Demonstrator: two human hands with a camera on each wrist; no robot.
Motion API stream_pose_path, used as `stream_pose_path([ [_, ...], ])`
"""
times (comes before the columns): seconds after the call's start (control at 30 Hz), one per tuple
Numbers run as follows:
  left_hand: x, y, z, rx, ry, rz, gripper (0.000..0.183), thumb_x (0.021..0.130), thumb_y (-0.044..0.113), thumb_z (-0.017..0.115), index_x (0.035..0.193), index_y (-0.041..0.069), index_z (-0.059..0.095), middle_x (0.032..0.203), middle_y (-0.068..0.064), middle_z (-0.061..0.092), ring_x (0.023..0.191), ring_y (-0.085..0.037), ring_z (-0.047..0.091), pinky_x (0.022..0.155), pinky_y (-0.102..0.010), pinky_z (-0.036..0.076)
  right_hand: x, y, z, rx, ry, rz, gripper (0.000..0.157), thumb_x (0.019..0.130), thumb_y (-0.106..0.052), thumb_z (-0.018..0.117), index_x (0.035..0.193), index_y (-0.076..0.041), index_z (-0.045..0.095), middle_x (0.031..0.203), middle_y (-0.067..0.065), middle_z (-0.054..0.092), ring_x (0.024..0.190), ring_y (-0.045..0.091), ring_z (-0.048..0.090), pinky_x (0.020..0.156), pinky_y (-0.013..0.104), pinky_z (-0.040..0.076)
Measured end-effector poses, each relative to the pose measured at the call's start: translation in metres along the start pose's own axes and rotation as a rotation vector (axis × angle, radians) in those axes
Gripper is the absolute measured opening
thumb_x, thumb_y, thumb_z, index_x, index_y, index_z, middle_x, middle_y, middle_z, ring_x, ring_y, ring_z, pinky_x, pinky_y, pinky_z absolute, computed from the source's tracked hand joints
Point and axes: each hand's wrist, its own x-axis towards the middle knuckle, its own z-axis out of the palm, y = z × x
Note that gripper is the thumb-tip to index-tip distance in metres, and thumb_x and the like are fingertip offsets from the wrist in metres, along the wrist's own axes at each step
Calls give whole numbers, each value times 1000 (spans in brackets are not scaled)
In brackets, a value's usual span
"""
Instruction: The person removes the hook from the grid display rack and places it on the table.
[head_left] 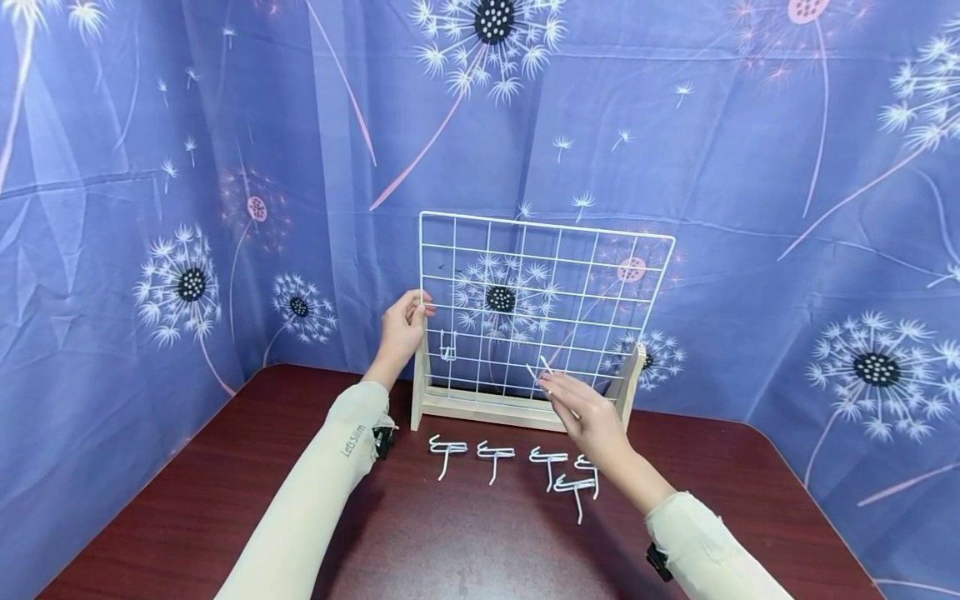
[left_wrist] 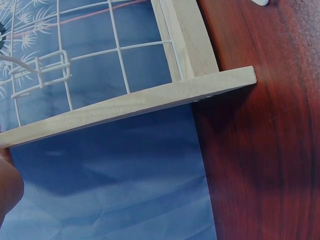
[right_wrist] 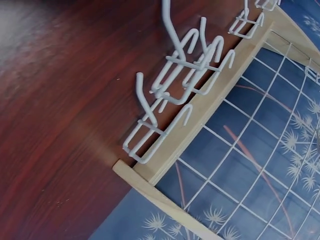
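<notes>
A white wire grid panel (head_left: 547, 225) stands upright in a wooden stand (head_left: 487, 407). My left hand (head_left: 401, 329) grips the panel's left edge; only a bit of it shows in the left wrist view. On the lower left of the grid hangs a white wire hook (left_wrist: 65, 65). My right hand (head_left: 588, 412) pinches another white wire hook (head_left: 546, 365) in front of the grid's lower middle. Its fingers hide most of that hook, and the right wrist view does not show the hand.
Several white wire hooks (head_left: 496, 452) lie on the dark red table (head_left: 450, 533) in front of the stand, some close together on the right (right_wrist: 187, 70). A blue curtain (head_left: 360, 275) with dandelion prints surrounds the table's back and sides.
</notes>
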Motion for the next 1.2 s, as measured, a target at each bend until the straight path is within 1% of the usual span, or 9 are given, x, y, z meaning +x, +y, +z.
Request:
stream_pose_path([
  [0.1,0,1,0,3,-2,-3,15,95,-6,49,103,-3,61,95,-18,70,90,-29,68,86,-35,53,-4,0,-2,-10,-11,-27,26,97,-16,57,106,4,71,107,17,70,100,38,65,101,26,42],
  [0.3,0,0,1,-15,0,-9,15,95,-7,49,103,-4,61,95,-19,70,90,-30,68,87,-36,52,-12,0,-6,-48,-42,-53,25,98,-17,56,108,0,71,107,14,70,101,36,65,97,31,46],
  [0.47,1,-1,1,-8,-1,-3,14,95,-7,49,102,-3,61,95,-19,70,90,-30,68,86,-35,53,-17,-1,-9,-55,-57,-99,33,102,-22,48,108,0,71,107,14,70,101,35,66,92,37,50],
  [0.63,1,-1,0,-11,-5,-10,15,95,-7,49,103,-3,62,96,-19,70,91,-29,68,87,-34,53,-22,-1,-11,-49,-79,-122,37,103,-24,45,108,1,71,108,15,70,100,36,66,90,39,51],
  [0.87,-1,-1,-1,-10,-4,-18,16,95,-6,49,103,-3,62,96,-19,70,91,-29,68,86,-35,53,-30,-2,-10,-45,-121,-147,34,102,-22,47,108,2,71,108,17,69,100,35,66,92,38,50],
  [1.0,0,-2,0,-31,-5,-10,15,95,-7,49,103,-4,62,95,-21,69,91,-32,68,87,-38,52,-34,-2,-9,-40,-132,-160,37,103,-23,45,106,3,71,106,16,70,98,37,66,88,42,52],
  [1.03,-1,-2,0,-29,-5,-11,15,95,-7,49,103,-4,62,96,-21,70,91,-31,68,87,-37,52,-34,-3,-9,-39,-138,-160,37,103,-23,44,106,3,71,106,16,70,98,38,66,87,43,52],
  [1.1,0,-1,0,-29,-3,-14,15,95,-6,50,103,-4,62,96,-20,70,91,-31,68,86,-36,52,-36,-4,-9,-46,-148,-164,33,102,-21,48,106,3,71,105,16,70,97,37,66,87,42,52],
  [1.2,-1,0,0,-12,-3,-22,15,96,-5,50,104,-3,62,96,-19,70,91,-29,68,86,-35,52,-38,-7,-9,-55,-164,-168,33,102,-21,48,107,1,71,106,15,70,98,35,66,88,40,52],
])
